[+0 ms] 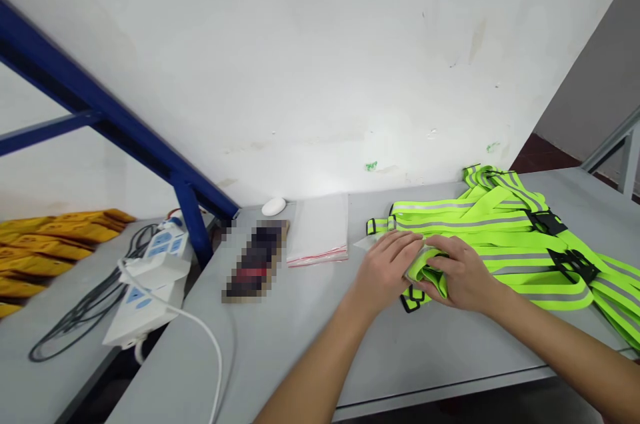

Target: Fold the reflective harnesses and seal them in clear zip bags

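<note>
left hand [387, 267] and right hand [463, 277] hold a folded green strap [440, 283]; clear bags [320, 227] lie nearby

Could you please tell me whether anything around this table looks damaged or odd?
The white wall behind the grey table has brownish scuffs and green smears, marring its plain surface. The item left of the plastic bags is pixelated, so unclear.

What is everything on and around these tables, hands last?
Straps: several, lime and grey, right
Buckles: several, black, on straps
Bundle: one, lime, between hands
Plastic film: one piece, clear, by left hand
Zip bags: uncountable, clear and red, centre
Oval object: one, white, near wall
Blurred item: one, dark, left of bags
Power strips: two, white and blue, left
Cables: two or more, white, dark, left
Folded pieces: several, yellow, far left
Frames: two, blue left, grey right
Tables: two, grey, below
Left hand: one, on bundle
Right hand: one, on bundle
</note>
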Demonstrator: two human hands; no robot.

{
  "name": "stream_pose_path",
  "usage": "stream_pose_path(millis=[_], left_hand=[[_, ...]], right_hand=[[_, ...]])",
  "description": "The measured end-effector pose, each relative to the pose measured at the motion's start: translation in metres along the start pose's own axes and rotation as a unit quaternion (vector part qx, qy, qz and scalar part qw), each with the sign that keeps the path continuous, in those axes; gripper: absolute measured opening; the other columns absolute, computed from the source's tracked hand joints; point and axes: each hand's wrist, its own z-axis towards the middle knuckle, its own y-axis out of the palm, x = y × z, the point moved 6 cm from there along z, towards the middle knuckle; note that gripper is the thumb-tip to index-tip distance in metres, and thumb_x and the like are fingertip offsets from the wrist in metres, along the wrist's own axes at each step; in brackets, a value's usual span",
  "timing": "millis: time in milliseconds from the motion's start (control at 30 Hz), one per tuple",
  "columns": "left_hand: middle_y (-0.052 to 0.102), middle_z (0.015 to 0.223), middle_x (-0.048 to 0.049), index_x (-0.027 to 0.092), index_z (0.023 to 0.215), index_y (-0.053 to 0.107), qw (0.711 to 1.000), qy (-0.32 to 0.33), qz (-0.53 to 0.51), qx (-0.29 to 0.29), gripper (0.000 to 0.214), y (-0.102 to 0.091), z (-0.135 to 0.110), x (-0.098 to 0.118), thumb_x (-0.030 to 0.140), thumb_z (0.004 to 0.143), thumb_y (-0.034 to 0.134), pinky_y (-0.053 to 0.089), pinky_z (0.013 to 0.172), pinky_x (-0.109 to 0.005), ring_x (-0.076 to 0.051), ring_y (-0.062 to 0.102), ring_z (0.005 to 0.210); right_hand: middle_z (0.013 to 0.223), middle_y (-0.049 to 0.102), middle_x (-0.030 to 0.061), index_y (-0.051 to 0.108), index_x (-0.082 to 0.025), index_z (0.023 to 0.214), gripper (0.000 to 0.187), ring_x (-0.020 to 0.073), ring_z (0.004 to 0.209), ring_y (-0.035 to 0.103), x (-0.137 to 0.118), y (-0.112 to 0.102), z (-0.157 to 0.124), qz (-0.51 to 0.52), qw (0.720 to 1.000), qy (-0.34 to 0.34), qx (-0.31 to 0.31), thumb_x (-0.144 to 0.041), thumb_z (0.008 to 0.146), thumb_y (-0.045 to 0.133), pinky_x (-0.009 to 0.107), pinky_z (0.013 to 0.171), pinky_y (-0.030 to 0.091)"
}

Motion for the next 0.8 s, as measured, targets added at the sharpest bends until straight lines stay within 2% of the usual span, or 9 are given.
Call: stream_pose_path(millis=[133, 200, 300, 367, 467, 567, 667, 733, 800], left_hand=[[0.068, 0.112, -0.0116, 0.019, 0.122, 0.052, 0.999, -0.013, -0.045, 0.001, 0.035, 0.004, -0.001, -0.003, 0.017, 0.088, 0.055, 0.053, 0.094, -0.042, -0.022, 0.063, 0.107], [0.068, 0.112, -0.0118, 0.019, 0.121, 0.052, 0.998, -0.015, -0.062, -0.001, 0.035, 0.004, -0.002, -0.005, 0.016, 0.087, 0.057, 0.053, 0.094, -0.042, -0.022, 0.062, 0.107], [0.068, 0.112, -0.0112, 0.020, 0.120, 0.052, 0.997, -0.006, -0.074, 0.019, 0.034, 0.001, -0.004, -0.005, 0.015, 0.087, 0.058, 0.053, 0.094, -0.042, -0.021, 0.063, 0.107], [0.069, 0.111, -0.0111, 0.020, 0.121, 0.052, 0.997, 0.015, -0.071, 0.030, 0.034, 0.000, -0.006, -0.002, 0.018, 0.088, 0.059, 0.052, 0.096, -0.042, -0.021, 0.063, 0.108], [0.070, 0.110, -0.0110, 0.018, 0.120, 0.053, 0.997, 0.043, -0.060, 0.023, 0.032, 0.003, -0.009, 0.005, 0.019, 0.088, 0.059, 0.049, 0.100, -0.044, -0.020, 0.063, 0.109], [0.071, 0.109, -0.0090, 0.018, 0.116, 0.055, 0.997, 0.057, -0.042, 0.020, 0.027, 0.004, -0.008, 0.012, 0.013, 0.090, 0.056, 0.049, 0.102, -0.042, -0.017, 0.064, 0.108], [0.071, 0.109, -0.0086, 0.017, 0.111, 0.057, 0.996, 0.084, -0.024, 0.027, 0.025, 0.000, -0.005, 0.019, 0.010, 0.087, 0.060, 0.050, 0.101, -0.039, -0.017, 0.064, 0.109], [0.071, 0.110, -0.0092, 0.015, 0.110, 0.058, 0.995, 0.098, -0.011, 0.026, 0.026, -0.003, -0.003, 0.021, 0.008, 0.085, 0.063, 0.049, 0.102, -0.039, -0.017, 0.063, 0.111], [0.072, 0.110, -0.0092, 0.015, 0.108, 0.059, 0.994, 0.103, 0.000, 0.025, 0.025, -0.007, -0.002, 0.022, 0.008, 0.085, 0.063, 0.050, 0.101, -0.038, -0.017, 0.062, 0.112]], right_hand=[[0.113, 0.051, 0.0126, 0.041, -0.023, 0.117, 0.040, 0.0268, 0.109, 0.054, 0.003, -0.007, -0.001, 0.120, 0.992, 0.010, 0.026, -0.048, 0.087, 0.051, 0.043, 0.084, 0.051], [0.115, 0.048, 0.0126, 0.037, -0.024, 0.120, 0.036, 0.0272, 0.114, 0.050, 0.008, -0.012, -0.004, 0.188, 0.981, 0.041, 0.025, -0.039, 0.089, 0.049, 0.046, 0.088, 0.049], [0.117, 0.047, 0.0119, 0.038, -0.026, 0.114, 0.024, 0.0245, 0.114, 0.050, 0.021, -0.012, -0.010, 0.263, 0.953, 0.147, -0.014, -0.023, 0.092, 0.046, 0.045, 0.092, 0.048], [0.119, 0.049, 0.0111, 0.040, -0.027, 0.113, 0.023, 0.0228, 0.115, 0.051, 0.029, -0.006, -0.014, 0.311, 0.924, 0.213, -0.056, -0.021, 0.092, 0.048, 0.042, 0.093, 0.048], [0.112, 0.054, 0.0077, 0.047, -0.027, 0.112, 0.024, 0.0208, 0.107, 0.056, 0.030, 0.004, -0.015, 0.358, 0.897, 0.244, -0.089, -0.021, 0.090, 0.054, 0.037, 0.091, 0.050], [0.098, 0.056, 0.0039, 0.051, -0.025, 0.101, 0.021, 0.0187, 0.092, 0.058, 0.030, 0.006, -0.013, 0.314, 0.914, 0.255, -0.038, -0.015, 0.084, 0.058, 0.033, 0.081, 0.051], [0.091, 0.055, 0.0032, 0.051, -0.024, 0.091, 0.019, 0.0188, 0.087, 0.056, 0.029, 0.000, -0.012, 0.237, 0.937, 0.255, 0.017, -0.011, 0.080, 0.059, 0.032, 0.075, 0.050], [0.092, 0.055, 0.0040, 0.051, -0.023, 0.089, 0.017, 0.0192, 0.086, 0.056, 0.030, -0.004, -0.011, 0.212, 0.944, 0.254, 0.018, -0.014, 0.079, 0.062, 0.033, 0.073, 0.050], [0.092, 0.056, 0.0047, 0.053, -0.023, 0.089, 0.014, 0.0186, 0.082, 0.057, 0.035, -0.006, -0.012, 0.213, 0.944, 0.254, -0.007, -0.018, 0.081, 0.064, 0.032, 0.070, 0.050]])
